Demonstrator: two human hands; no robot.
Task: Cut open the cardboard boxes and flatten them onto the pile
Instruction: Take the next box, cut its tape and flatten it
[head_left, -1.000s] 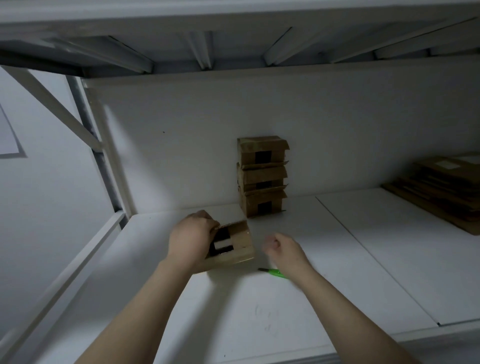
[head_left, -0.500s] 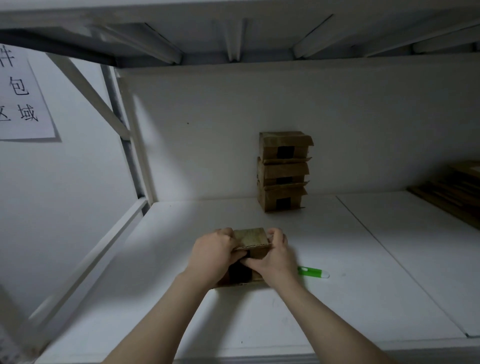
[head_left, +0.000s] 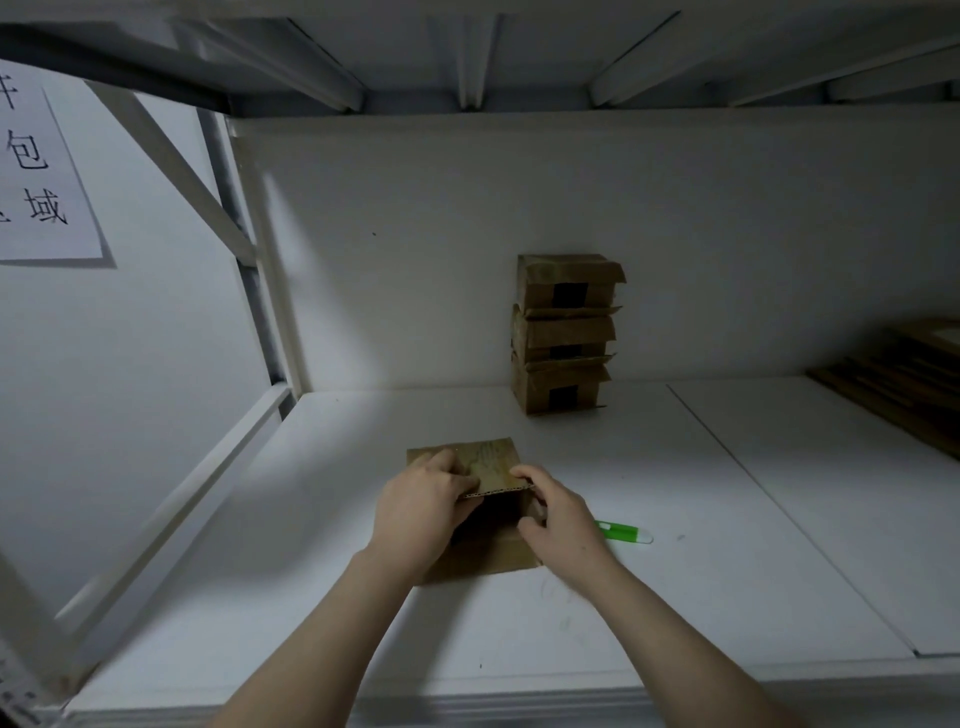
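We had the box (head_left: 491, 460) on the shelf (head_left: 519, 623), near its front edge. Our left hand (head_left: 421, 512) and right hand (head_left: 558, 525) both curled round its raised flap, seemingly prying it open. Next, we judged, it needed collapsing flat, then carrying right to the pile (head_left: 904, 384), with the green cutter (head_left: 623, 532) lying idle beside it.

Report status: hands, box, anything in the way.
Left hand and right hand both grip the opened cardboard box, flap up. Green cutter lies by the right hand. Stack of three boxes behind, apart.
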